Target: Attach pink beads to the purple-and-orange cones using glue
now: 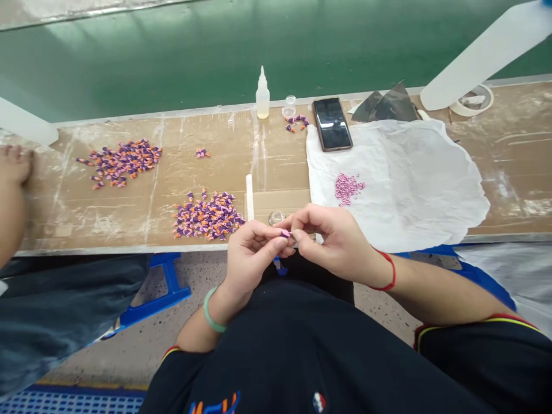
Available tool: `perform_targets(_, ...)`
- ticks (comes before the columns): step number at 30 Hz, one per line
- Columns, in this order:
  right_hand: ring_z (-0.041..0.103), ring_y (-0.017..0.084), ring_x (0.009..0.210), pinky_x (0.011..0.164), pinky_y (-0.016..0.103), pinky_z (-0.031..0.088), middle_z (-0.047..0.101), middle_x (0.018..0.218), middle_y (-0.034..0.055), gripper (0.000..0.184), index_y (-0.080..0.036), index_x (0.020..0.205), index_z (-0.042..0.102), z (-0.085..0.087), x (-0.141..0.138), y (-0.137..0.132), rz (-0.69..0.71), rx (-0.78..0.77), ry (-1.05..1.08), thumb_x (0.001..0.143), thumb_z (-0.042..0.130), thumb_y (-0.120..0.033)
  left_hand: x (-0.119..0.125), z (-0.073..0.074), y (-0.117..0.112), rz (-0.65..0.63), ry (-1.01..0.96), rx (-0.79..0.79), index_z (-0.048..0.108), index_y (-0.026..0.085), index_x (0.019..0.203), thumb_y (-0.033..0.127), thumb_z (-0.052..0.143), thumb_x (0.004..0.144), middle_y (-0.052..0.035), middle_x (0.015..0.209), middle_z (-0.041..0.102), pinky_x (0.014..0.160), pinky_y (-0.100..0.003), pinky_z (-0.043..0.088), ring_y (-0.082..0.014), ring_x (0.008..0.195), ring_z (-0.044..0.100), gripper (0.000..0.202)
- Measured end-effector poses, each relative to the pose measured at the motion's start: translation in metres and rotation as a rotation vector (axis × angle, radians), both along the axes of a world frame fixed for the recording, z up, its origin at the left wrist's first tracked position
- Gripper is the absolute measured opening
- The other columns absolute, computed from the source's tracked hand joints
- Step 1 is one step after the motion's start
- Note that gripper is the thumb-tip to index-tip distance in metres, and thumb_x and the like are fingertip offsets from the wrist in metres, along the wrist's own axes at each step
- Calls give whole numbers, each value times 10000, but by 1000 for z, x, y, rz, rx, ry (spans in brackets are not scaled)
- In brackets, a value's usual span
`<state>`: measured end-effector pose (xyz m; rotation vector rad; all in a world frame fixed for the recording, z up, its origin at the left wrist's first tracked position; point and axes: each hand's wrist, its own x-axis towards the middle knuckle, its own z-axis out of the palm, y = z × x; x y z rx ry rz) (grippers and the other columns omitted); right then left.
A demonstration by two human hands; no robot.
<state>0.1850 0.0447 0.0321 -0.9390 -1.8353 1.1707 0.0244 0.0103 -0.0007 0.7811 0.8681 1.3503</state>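
My left hand (252, 256) and my right hand (330, 238) meet in front of the table edge, fingers pinched together on one small purple piece (285, 233). A green bangle is on my left wrist, a red cord on my right. Just left of my hands lies a pile of small purple and orange pieces (207, 216) on the brown table (129, 207). A heap of tiny pink beads (347, 187) rests on a white sheet (414, 184) beyond my right hand.
A second purple-orange pile (121, 161) lies far left. A glue bottle (262, 96), a small clear jar (289, 106), a phone (332, 123) and a tape roll (472, 100) stand at the back. Another person's arm (11, 195) reaches in at left. A blue stool (166, 287) is below.
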Motion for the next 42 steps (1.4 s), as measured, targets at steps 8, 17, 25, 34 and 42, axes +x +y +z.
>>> perform_targets(8,762,166,722,567,194,554,753,716,-8,170,-233,747,511,-2,-3,1,-26,195,-138,870,533,-118,3,-3,-1,43,-65,-49,707,155,751,334,888,706,-7,671,769,540,-184,601,-125,548,726,258)
perform_targets(17,757,154,749,625,209,578,781,837,27,165,-221,745,531,2,-4,-1,-16,239,-102,876,546,-122,-1,4,-1,36,-13,19,720,174,746,296,877,724,11,648,763,474,-131,544,-74,469,667,200)
perform_targets(25,746,136,746,636,205,573,776,831,20,170,-217,753,514,0,-4,-3,-42,268,-64,869,543,-96,0,6,1,13,38,50,710,185,748,283,859,746,20,625,741,486,-147,548,-76,477,659,179)
perform_targets(34,758,157,825,674,229,592,782,890,39,139,-205,819,577,1,5,0,-68,180,-55,901,513,-112,-2,12,0,-14,78,7,715,190,799,291,857,755,6,708,775,555,-156,593,-95,560,714,180)
perform_targets(42,688,117,651,596,210,536,749,767,16,137,-195,789,589,-1,9,3,-36,151,-59,890,525,-128,-1,11,1,-37,132,-82,721,173,813,343,866,738,-15,699,776,569,-187,612,-124,567,725,235)
